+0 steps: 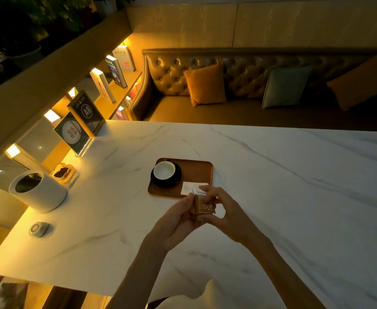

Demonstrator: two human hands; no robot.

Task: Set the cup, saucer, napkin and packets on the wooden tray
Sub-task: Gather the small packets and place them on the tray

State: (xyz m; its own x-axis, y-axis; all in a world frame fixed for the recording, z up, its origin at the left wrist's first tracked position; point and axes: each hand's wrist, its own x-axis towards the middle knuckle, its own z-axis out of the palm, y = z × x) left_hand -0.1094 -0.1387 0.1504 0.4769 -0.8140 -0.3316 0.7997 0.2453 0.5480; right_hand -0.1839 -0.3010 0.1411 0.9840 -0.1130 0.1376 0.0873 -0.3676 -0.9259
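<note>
Left hand [178, 221] and right hand [223, 210] meet above the marble table [294, 197], both pinching the packets [203, 202] (brown one in front, white one behind), held just short of the wooden tray [196, 172]. On the tray: white napkin [189, 188] at the near right, touching or just behind the packets, can't tell which. Empty white cup [164, 170] sits on the black saucer [176, 178] at the tray's left end.
</note>
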